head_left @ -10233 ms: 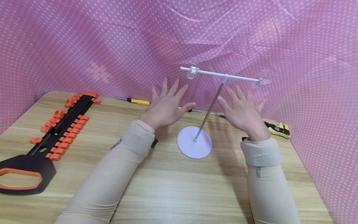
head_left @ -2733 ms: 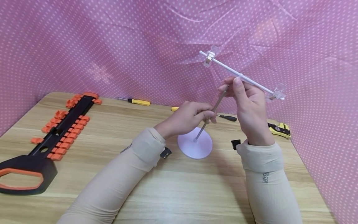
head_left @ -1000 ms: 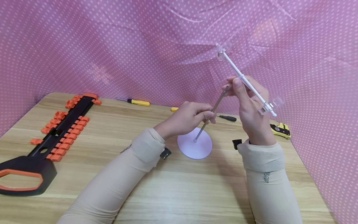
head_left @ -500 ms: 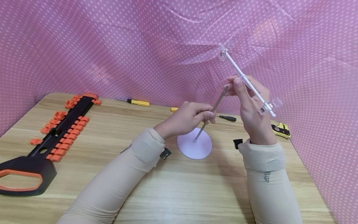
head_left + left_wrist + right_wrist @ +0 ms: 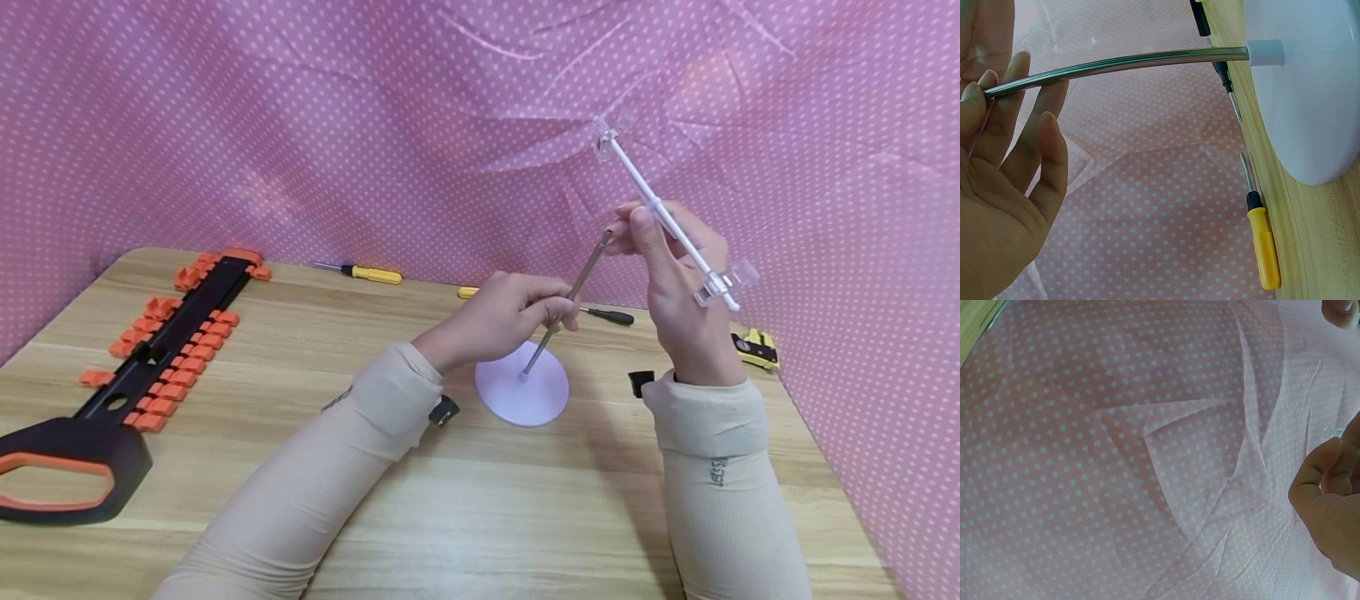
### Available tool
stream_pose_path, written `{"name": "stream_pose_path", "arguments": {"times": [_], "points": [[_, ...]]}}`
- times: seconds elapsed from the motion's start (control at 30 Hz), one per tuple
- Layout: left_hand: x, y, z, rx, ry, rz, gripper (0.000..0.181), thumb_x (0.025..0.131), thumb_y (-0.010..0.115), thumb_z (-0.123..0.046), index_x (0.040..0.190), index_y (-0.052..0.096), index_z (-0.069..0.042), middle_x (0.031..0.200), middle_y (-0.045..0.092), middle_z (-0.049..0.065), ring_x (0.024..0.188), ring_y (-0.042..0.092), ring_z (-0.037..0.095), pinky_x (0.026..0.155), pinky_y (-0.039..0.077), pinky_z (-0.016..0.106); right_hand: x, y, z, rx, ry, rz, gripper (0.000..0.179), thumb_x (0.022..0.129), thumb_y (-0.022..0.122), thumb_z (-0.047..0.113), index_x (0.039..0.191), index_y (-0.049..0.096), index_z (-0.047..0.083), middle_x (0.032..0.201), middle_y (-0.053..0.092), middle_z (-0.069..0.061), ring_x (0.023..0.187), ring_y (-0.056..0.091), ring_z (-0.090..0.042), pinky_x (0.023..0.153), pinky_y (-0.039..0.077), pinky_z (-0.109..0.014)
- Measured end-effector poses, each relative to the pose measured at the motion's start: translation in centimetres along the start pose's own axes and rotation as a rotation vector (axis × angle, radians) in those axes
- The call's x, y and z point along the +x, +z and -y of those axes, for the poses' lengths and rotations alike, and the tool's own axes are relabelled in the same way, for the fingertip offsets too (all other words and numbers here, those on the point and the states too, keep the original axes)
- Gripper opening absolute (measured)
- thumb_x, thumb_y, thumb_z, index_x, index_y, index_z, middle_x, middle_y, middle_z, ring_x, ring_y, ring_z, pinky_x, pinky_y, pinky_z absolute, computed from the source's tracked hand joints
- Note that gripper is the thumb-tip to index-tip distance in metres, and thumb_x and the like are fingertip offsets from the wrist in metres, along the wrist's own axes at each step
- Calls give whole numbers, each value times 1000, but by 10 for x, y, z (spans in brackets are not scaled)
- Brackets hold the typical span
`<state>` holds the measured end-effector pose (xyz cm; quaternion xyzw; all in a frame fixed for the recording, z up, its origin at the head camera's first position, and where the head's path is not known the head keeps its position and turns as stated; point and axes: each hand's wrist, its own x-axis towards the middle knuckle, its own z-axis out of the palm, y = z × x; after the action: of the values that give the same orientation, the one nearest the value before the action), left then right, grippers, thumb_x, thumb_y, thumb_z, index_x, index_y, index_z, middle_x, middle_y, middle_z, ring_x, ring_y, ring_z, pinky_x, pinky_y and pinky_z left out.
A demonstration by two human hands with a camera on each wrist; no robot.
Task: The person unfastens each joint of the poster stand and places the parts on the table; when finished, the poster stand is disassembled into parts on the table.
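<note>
The left hand pinches the thin pole part way up, perhaps so it does not wobble. The right hand holds the white bar near its middle, with its thumb bent in; maybe it balances best there. I cannot tell if the right fingers touch the pole. The bar slants, apart from the pole, with a clear clip on each end.

The pole stands in a round white base, which sits flat on the bench. The base is wide, likely so the pole will not tip.

Along the far edge lie a yellow screwdriver, a black screwdriver and a yellow-and-black tool. On the left is a long black rack with orange tabs. The bench is pale wood. Pink cloth with small white spots hangs behind and at the sides, creased in places.
</note>
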<state>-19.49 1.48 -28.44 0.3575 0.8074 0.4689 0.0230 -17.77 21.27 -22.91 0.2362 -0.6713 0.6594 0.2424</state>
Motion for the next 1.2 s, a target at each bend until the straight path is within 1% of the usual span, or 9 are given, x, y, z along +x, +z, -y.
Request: {"name": "stream_pose_path", "arguments": {"times": [0.1,0.3,0.4,0.53,0.87,1.2], "points": [[0,0,0,-1,0,-1,21,112,56,-24,111,76,-17,100,80,-1,93,73,10,86,59,28,1,-1,0,-4,2,4,24,106,66,12,108,72,-11,89,77,-6,78,73,-16,84,61,-29],[0,0,0,1,-8,0,21,112,56,-24,112,76,-17,98,79,-5,93,74,10,86,59,28,1,-3,-1,-11,9,18,24,106,66,14,108,73,-9,91,77,-6,79,73,-17,84,61,-29],[-1,0,0,4,-10,-1,21,112,56,-24,112,76,-17,97,78,-7,93,73,10,86,59,28,1,-4,-2,-24,15,23,27,106,67,15,110,72,-11,91,77,-6,80,72,-18,85,61,-29],[-1,0,0,0,-6,-3,21,112,56,-23,112,76,-17,98,79,-5,92,73,9,86,59,28,1,-5,-2,-35,18,26,31,106,68,17,111,71,-13,92,77,-6,80,72,-18,85,60,-29],[-1,0,1,-4,4,-3,21,112,56,-22,112,76,-16,100,80,0,93,73,9,87,59,29,2,-6,-3,-49,24,30,32,106,68,17,113,70,-14,92,77,-5,80,73,-17,86,60,-29],[0,0,0,2,1,-4,20,111,57,-22,112,77,-16,98,79,-3,92,73,9,85,59,28,2,-8,-1,-81,26,40,31,106,68,15,114,70,-14,94,78,-5,80,73,-17,86,59,-29]]}}
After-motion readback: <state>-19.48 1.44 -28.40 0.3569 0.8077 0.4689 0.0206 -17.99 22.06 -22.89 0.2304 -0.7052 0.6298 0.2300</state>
